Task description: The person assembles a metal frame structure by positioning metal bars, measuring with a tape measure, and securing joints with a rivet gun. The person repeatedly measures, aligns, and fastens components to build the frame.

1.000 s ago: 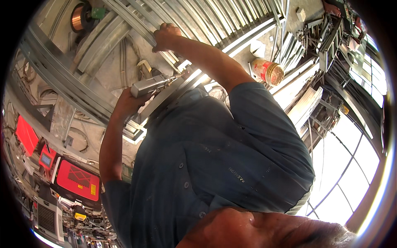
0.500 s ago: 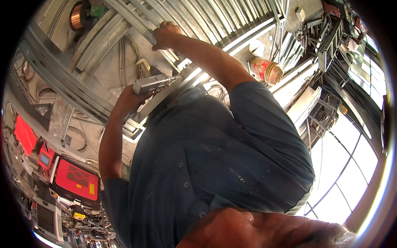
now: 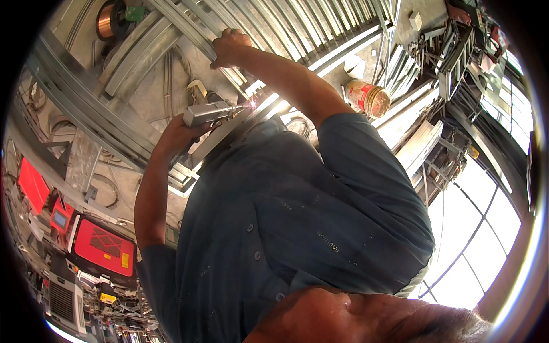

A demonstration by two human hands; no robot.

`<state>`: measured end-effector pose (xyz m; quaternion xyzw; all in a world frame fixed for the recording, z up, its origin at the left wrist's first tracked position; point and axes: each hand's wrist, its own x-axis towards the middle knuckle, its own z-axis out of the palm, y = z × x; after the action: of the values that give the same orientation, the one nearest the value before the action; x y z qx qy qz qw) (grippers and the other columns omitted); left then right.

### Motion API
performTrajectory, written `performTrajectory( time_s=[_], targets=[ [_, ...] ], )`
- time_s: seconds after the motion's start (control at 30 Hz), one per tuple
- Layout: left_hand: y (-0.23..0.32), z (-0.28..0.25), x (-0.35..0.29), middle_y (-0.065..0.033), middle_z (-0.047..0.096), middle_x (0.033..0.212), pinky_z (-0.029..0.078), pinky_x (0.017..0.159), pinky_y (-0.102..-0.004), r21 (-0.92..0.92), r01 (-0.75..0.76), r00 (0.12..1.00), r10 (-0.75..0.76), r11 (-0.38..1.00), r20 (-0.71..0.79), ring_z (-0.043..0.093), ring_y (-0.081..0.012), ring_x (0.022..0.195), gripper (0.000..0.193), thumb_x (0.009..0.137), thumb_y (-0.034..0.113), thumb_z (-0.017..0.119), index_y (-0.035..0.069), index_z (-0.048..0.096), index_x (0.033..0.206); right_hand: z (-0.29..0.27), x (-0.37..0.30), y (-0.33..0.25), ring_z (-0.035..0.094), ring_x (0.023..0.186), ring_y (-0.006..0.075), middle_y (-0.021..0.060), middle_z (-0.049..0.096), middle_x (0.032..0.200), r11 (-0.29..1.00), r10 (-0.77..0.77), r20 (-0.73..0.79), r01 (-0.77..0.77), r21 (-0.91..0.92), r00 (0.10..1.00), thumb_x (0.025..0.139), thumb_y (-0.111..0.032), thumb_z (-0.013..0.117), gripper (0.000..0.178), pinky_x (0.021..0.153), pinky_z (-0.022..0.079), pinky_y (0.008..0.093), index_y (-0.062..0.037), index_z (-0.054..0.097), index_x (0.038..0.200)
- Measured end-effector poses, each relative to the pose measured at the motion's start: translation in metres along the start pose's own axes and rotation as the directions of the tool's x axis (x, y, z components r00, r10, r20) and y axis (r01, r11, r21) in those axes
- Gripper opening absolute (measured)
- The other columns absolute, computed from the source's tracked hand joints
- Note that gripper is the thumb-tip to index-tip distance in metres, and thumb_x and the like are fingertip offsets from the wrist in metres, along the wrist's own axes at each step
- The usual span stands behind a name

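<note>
My left hand (image 3: 178, 137) is wrapped around the grip of a silver handheld welding gun (image 3: 207, 113). Its thin nozzle points right, and a bright pinkish spark (image 3: 253, 104) glows at the tip, against a joint in the metal frame (image 3: 226, 137) close to my body. Farther off, my right hand (image 3: 231, 48) is closed over a long metal bar (image 3: 191, 37) of that frame, its fingertips partly hidden. Parallel metal slats (image 3: 303, 28) run beyond that hand.
A clear jar with a red label (image 3: 369, 98) lies at the right. A copper wire spool (image 3: 107, 23) sits at the far left, near curved metal profiles (image 3: 140, 66). A red machine (image 3: 106, 246) stands at the lower left. Cables and metal offcuts litter the floor.
A bright spark has appeared at the welding gun's tip, where none showed before. Both hands have kept nearly the same places.
</note>
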<state>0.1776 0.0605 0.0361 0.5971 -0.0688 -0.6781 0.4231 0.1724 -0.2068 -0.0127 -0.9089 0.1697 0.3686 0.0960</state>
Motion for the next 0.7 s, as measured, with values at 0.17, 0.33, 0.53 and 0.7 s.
performTrajectory(
  time_s=[0.17,0.33,0.53,0.7],
  targets=[
    [-0.0065,-0.0025,0.0047,-0.0022,0.068,0.092,0.051,0.069,-0.0286,-0.027,0.002,1.000,-0.003,1.000,-0.008,0.061,-0.0112,0.079,0.037,0.087,0.018,0.076,0.001,0.066,0.118,-0.0015,-0.0009,-0.0005,0.048,0.127,0.0358,0.0153,0.052,0.134,1.000,0.006,0.022,-0.007,0.006,1.000,0.073,-0.058,0.079,0.068,0.091,0.054,0.0470,-0.0158,0.068,0.124],
    [-0.0043,-0.0022,0.0039,-0.0012,0.067,0.088,0.050,0.066,-0.0283,-0.045,0.015,1.000,-0.016,0.999,-0.022,0.060,-0.0104,0.076,0.034,0.087,0.018,0.076,0.002,0.067,0.115,-0.0001,0.0001,0.0000,0.048,0.127,0.0358,0.0154,0.052,0.133,1.000,0.003,0.012,-0.003,0.008,1.000,0.073,-0.058,0.079,0.067,0.092,0.053,0.0467,-0.0162,0.068,0.124],
    [-0.0057,-0.0014,0.0033,-0.0023,0.068,0.091,0.049,0.067,-0.0280,-0.041,0.007,1.000,-0.008,0.999,-0.016,0.060,-0.0103,0.077,0.037,0.086,0.017,0.077,0.001,0.066,0.117,-0.0027,-0.0020,-0.0010,0.047,0.128,0.0348,0.0145,0.051,0.135,1.000,0.004,0.010,-0.004,0.009,1.000,0.073,-0.059,0.079,0.068,0.094,0.052,0.0463,-0.0172,0.067,0.126],
    [-0.0011,0.0003,0.0001,-0.0029,0.070,0.094,0.050,0.069,-0.0282,0.006,0.005,1.000,-0.005,1.000,-0.023,0.062,-0.0107,0.079,0.039,0.085,0.018,0.078,0.001,0.067,0.119,-0.0027,-0.0020,-0.0010,0.047,0.128,0.0346,0.0146,0.051,0.135,1.000,0.004,0.019,-0.004,0.011,1.000,0.073,-0.059,0.079,0.068,0.094,0.052,0.0462,-0.0179,0.067,0.127]
  ],
)
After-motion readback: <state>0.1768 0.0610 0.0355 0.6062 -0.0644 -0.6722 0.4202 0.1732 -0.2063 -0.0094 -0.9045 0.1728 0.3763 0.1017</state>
